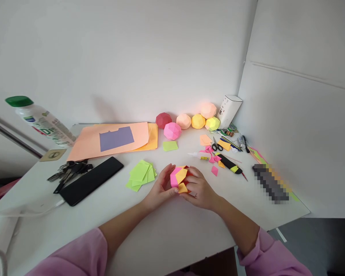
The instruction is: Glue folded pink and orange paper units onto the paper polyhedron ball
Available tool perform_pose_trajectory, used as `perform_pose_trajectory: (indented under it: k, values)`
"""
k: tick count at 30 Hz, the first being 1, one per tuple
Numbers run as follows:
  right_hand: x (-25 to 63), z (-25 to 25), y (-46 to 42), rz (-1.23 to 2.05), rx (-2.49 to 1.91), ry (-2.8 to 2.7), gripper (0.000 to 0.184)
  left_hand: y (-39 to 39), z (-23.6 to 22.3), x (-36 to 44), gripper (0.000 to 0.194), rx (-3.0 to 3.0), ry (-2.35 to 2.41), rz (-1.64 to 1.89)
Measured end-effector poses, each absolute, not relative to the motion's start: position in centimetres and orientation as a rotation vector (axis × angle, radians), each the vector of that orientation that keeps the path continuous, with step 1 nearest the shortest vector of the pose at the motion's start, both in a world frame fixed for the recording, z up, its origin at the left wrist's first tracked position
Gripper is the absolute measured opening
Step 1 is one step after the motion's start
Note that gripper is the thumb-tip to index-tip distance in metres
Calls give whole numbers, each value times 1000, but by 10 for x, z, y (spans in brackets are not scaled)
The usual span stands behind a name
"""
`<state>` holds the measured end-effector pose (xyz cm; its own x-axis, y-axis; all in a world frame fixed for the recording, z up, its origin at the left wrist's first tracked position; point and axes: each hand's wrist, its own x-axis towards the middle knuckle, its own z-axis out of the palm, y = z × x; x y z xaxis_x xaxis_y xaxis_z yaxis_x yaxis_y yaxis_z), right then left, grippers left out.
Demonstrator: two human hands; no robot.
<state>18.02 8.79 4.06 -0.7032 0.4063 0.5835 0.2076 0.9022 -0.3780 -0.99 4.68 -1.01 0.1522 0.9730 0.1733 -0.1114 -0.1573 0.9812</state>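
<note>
L hand (161, 186), R hand (201, 189) hold ppr ball (177, 177) btwn.

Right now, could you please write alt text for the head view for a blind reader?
The left hand and right hand hold a pink and orange paper shape over a white table. Behind it sit faceted paper balls, with green paper sheets to the left and scissors and a small bottle to the right.
</note>
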Motion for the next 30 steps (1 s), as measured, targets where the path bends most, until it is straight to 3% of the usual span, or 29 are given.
perform_pose_trajectory:
  k: [5,11,19,30]
  values:
    - [183,42,88,399,-463,-2331,24,45,-5,-8,84,1346,854,1222]
    - [188,51,91,352,-468,-2070,17,44,0,-8,81,1321,880,1205]
    - [209,40,122,2,-1665,-2205,23,45,-7,-11,80,1385,886,1246]
    - [210,37,127,9,-2053,-2414,26,40,-2,-10,55,1438,1124,1349]
